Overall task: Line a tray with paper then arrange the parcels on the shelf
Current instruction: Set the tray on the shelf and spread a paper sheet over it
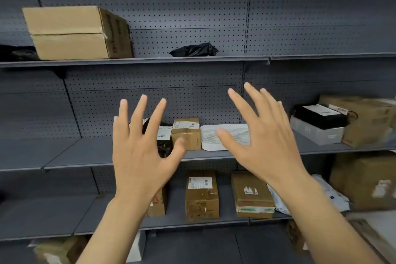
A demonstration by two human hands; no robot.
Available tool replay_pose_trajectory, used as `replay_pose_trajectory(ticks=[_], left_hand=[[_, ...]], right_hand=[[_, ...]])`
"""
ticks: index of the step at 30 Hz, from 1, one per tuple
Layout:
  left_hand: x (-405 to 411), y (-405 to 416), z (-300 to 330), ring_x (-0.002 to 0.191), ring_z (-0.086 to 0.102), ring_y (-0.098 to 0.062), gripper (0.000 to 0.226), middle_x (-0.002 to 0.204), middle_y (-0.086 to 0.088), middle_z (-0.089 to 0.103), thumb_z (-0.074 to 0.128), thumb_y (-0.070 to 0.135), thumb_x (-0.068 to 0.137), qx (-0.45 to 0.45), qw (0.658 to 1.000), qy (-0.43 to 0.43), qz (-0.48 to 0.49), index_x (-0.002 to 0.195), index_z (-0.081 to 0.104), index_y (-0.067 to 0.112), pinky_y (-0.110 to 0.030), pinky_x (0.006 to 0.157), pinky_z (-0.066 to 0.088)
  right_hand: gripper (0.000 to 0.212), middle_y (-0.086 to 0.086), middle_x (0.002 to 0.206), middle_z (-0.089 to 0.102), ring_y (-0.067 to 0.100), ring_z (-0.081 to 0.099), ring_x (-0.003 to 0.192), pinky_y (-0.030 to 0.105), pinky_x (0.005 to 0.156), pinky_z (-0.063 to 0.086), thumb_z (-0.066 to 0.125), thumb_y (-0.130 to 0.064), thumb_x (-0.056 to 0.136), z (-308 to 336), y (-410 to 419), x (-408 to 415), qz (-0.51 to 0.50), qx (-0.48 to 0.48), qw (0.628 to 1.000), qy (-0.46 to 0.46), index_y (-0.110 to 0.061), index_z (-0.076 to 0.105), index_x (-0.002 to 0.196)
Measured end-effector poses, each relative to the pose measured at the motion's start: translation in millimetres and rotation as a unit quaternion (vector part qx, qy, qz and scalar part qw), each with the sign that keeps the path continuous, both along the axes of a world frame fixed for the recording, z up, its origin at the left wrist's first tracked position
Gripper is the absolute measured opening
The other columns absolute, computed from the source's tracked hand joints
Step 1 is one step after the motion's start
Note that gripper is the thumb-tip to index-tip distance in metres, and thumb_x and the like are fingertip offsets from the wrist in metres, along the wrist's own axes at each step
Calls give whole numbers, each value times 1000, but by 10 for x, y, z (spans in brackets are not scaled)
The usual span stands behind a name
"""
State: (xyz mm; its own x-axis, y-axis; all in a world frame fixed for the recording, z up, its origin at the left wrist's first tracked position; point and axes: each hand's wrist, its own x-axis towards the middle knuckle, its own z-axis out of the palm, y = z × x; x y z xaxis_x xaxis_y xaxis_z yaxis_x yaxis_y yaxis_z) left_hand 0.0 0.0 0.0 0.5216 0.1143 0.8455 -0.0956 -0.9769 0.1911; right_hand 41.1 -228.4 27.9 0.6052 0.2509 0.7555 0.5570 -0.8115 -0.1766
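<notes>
Now both my hands hang empty in front of the middle shelf, fingers spread wide.

Neither my left hand nor my right hand grips anything; palms face the shelving. Just behind my right hand lies the white tray, flat on the middle shelf, its long axis running along the shelf edge, so my right hand is nearer it. I see no paper in it. A small brown parcel touches the tray's left end, beside a black bagged parcel behind my left fingers.
</notes>
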Motion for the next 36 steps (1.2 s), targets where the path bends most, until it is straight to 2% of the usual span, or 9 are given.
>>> replay_pose_trajectory(ticks=[4,7,10,15,18,20,26,30,36], left_hand=[[23,62,-56,157,18,-30,72,164,-5,36,53,51,88,-43,998,0,-45,154,43,25,-54,120,27],[49,83,-71,153,27,-15,63,159,6,39,56,45,91,-129,986,6,-109,151,43,33,-37,117,32],[69,130,-62,136,43,2,51,143,14,50,61,32,95,-232,955,9,-186,144,49,36,-17,108,34],[217,233,-43,110,66,-7,29,110,12,72,58,31,90,-419,861,42,-284,116,69,36,-33,95,52],[405,238,-103,98,73,-18,25,91,7,76,55,28,85,-527,776,69,-340,101,74,31,-35,83,56],[563,195,-179,92,73,-22,27,85,5,76,52,26,84,-561,744,86,-352,99,74,29,-40,83,58],[1191,-105,-439,89,73,-19,25,84,6,75,53,19,93,-572,731,130,-349,94,74,32,-38,80,58],[1639,-421,-562,95,74,-19,24,98,1,74,54,27,83,-575,730,139,-342,89,75,38,-34,78,60],[2465,-1010,-595,97,74,-19,19,97,3,75,56,23,91,-588,723,158,-328,98,72,32,-39,84,61]], right_hand=[[73,-4,164,27,24,20,153,55,119,25,48,-61,90,-64,50,60,11,24,999,20,-36,29,156],[66,-9,159,34,16,28,148,45,116,33,54,-54,92,-76,114,110,44,67,996,25,-35,35,153],[58,-16,149,44,6,40,139,33,110,38,59,-45,92,-93,188,151,102,150,982,58,-35,44,147],[41,-17,128,63,4,60,118,29,98,49,64,-29,95,-208,369,335,199,303,919,154,-34,57,135],[34,-12,119,71,8,67,113,38,100,53,62,-21,96,-361,438,465,226,403,858,222,-32,63,129],[31,-10,118,73,10,68,113,40,100,55,60,-17,98,-498,465,552,228,448,826,255,-29,65,127],[31,-10,117,74,11,69,111,39,98,56,63,-23,95,-838,301,1064,188,475,804,304,-27,66,126],[30,-10,117,75,12,69,111,39,97,57,62,-22,96,-935,9,1571,182,477,801,314,-25,68,125],[24,-8,115,74,11,70,108,38,96,57,61,-22,98,-954,-599,2339,164,473,806,315,-26,71,120]])
